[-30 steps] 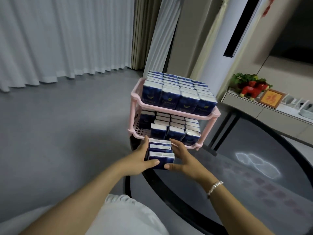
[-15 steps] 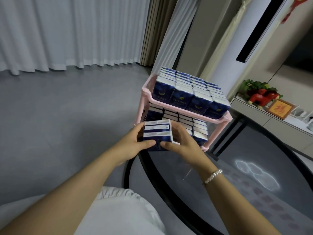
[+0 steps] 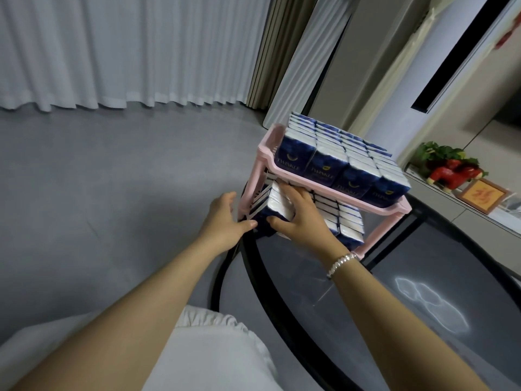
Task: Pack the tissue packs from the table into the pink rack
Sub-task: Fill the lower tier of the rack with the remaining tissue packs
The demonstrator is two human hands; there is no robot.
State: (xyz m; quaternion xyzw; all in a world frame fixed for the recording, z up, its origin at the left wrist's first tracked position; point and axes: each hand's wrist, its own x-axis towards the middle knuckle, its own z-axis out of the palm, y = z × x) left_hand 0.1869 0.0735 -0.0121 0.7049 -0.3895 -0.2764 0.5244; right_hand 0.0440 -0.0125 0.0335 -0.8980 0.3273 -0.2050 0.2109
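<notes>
**Tissue bundle at the mouth of the rack's lower shelf**

Both arms reach forward. The right hand (image 3: 303,218) wraps its fingers around a bundle of tissue packs (image 3: 275,210), tilted in the lower tier of the pink rack (image 3: 265,153). The left hand (image 3: 225,218) lies half-curled beside the rack's near-left post, thumb touching the bundle's bottom corner. More packs fill the upper tier. The rack stands on the dark glass table (image 3: 423,277).
</notes>
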